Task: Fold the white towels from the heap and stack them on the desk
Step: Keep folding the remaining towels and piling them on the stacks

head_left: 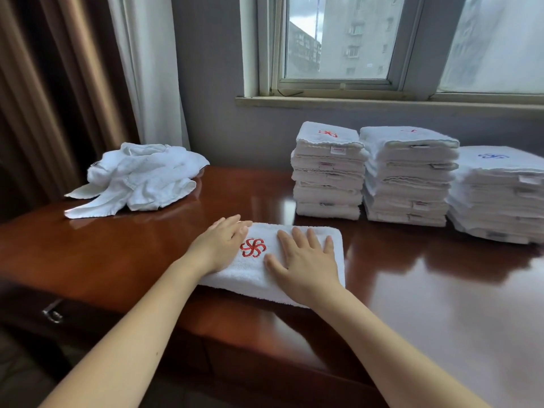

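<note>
A folded white towel [256, 272] with a red embroidered emblem lies near the front edge of the glossy brown desk [412, 290]. My left hand [220, 245] rests flat on its left end, fingers straight. My right hand [306, 260] presses flat on its right half, fingers spread. A loose heap of white towels [138, 178] lies at the desk's back left. Three stacks of folded towels stand at the back right: the left stack [328, 172], the middle stack [407, 175] and the lower right stack [497, 192].
Brown and white curtains [88, 83] hang behind the heap. A window with a sill [382, 101] runs along the wall behind the stacks. A drawer handle [53, 313] shows below the desk's front left edge.
</note>
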Demonstrator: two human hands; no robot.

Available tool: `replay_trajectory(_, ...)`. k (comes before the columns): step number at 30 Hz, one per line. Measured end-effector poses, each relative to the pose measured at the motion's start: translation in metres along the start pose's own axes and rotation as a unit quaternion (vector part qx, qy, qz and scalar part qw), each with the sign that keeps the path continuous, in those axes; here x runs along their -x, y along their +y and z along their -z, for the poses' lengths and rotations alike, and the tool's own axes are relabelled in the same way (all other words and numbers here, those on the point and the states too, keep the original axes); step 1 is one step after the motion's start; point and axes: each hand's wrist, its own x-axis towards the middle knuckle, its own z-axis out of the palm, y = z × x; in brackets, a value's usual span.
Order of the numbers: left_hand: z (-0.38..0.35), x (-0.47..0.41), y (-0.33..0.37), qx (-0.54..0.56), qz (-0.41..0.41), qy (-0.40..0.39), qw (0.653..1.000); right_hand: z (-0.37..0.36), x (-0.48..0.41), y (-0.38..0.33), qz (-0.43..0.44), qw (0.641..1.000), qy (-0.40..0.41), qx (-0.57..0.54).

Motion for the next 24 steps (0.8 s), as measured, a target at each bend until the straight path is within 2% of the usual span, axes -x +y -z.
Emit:
replay_trajectory(10, -0.0020, 0.0000, -0.0014, 0.007, 0.006, 0.014, 1.000, -0.0030, 0.0006, 0.0000, 0.007, 1.000, 0.019, 0.014)
replay_trajectory(19, 0.0010, -0.0066, 0.0053, -0.047, 0.021, -0.048, 0.998, -0.0028, -0.0014, 0.0058, 0.017, 1.000, 0.001, -0.006)
replay_trajectory(24, -0.0021, -0.0016, 0.0039, -0.029, 0.023, -0.005, 0.999, -0.0009, 0.0059, 0.0093, 0.080, 0.996, 0.023, -0.017)
